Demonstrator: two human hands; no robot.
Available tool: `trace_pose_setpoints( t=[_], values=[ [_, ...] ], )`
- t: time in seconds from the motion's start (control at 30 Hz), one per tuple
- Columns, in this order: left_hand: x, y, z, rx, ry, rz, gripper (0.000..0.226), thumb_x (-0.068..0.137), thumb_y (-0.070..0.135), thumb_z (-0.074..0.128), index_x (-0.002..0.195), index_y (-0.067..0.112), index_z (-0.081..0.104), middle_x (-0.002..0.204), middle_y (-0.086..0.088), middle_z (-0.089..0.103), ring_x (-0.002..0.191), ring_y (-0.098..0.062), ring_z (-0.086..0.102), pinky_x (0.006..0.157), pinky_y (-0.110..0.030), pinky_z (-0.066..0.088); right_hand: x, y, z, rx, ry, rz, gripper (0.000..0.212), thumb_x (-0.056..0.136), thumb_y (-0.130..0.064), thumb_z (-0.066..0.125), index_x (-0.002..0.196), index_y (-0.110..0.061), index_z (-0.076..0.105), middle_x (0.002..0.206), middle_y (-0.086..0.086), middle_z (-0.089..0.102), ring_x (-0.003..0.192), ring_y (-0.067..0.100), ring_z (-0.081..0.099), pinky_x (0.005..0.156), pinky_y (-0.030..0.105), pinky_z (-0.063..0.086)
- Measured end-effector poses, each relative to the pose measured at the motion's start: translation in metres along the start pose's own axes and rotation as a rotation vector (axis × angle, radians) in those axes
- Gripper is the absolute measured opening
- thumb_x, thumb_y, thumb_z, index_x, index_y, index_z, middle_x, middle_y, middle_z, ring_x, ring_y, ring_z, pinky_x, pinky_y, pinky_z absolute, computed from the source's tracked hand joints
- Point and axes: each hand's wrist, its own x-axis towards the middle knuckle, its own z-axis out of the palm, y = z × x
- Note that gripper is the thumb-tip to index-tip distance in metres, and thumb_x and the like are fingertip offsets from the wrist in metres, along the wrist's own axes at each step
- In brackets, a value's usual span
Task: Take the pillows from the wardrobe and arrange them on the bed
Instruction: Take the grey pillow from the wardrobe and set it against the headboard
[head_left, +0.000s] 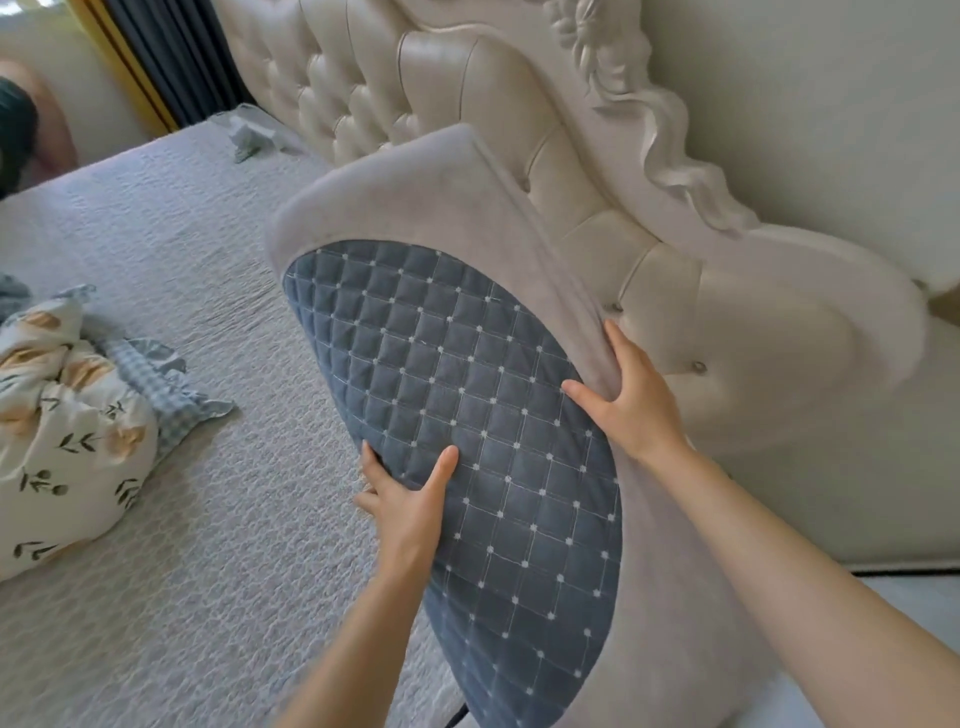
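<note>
Both hands hold a large pillow (457, 395) with a quilted blue panel, tilted up over the bed (182, 322) beside the tufted headboard (519, 135). The left hand (405, 499) grips its near left edge; the right hand (634, 395) pinches the grey border. A floral pillow (67, 426) already lies far left, loosely dropped; placing and tidying seem to remain.
</note>
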Motion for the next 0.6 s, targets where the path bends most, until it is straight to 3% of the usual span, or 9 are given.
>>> trace_pose_setpoints(
  t=[0.17, 0.27, 0.43, 0.6],
  values=[
    [0.047, -0.003, 0.041, 0.034, 0.101, -0.091, 0.114, 0.061, 0.067, 0.078, 0.147, 0.051, 0.006, 0.132, -0.001, 0.023, 0.099, -0.025, 0.042, 0.094, -0.049, 0.042, 0.072, 0.036, 0.035, 0.026, -0.139, -0.05, 0.088, 0.076, -0.057, 0.068, 0.149, -0.032, 0.025, 0.154, -0.005, 0.033, 0.137, 0.021, 0.037, 0.108, 0.041, 0.034],
    [0.074, -0.009, 0.064, 0.04, 0.162, -0.151, 0.114, 0.063, 0.066, 0.078, 0.148, 0.05, 0.004, 0.144, -0.004, 0.02, 0.103, -0.022, 0.037, 0.1, -0.054, 0.039, 0.112, 0.055, 0.06, 0.035, -0.256, -0.085, 0.085, 0.076, -0.056, 0.068, 0.148, -0.034, 0.028, 0.153, -0.004, 0.034, 0.137, 0.023, 0.037, 0.11, 0.044, 0.033],
    [0.119, -0.032, 0.091, -0.008, 0.241, -0.211, 0.112, 0.063, 0.064, 0.078, 0.149, 0.049, 0.007, 0.146, -0.004, 0.02, 0.106, -0.021, 0.037, 0.102, -0.05, 0.037, 0.166, 0.083, 0.105, 0.068, -0.361, -0.143, 0.081, 0.076, -0.049, 0.072, 0.145, -0.034, 0.034, 0.152, -0.003, 0.037, 0.137, 0.022, 0.038, 0.11, 0.046, 0.033],
    [0.174, -0.053, 0.108, -0.038, 0.292, -0.254, 0.111, 0.064, 0.062, 0.078, 0.15, 0.046, 0.011, 0.151, -0.009, 0.017, 0.122, -0.03, 0.041, 0.103, -0.051, 0.037, 0.218, 0.091, 0.154, 0.092, -0.436, -0.181, 0.074, 0.078, -0.039, 0.074, 0.144, -0.034, 0.039, 0.153, -0.001, 0.036, 0.142, 0.016, 0.029, 0.115, 0.04, 0.027]
  ],
)
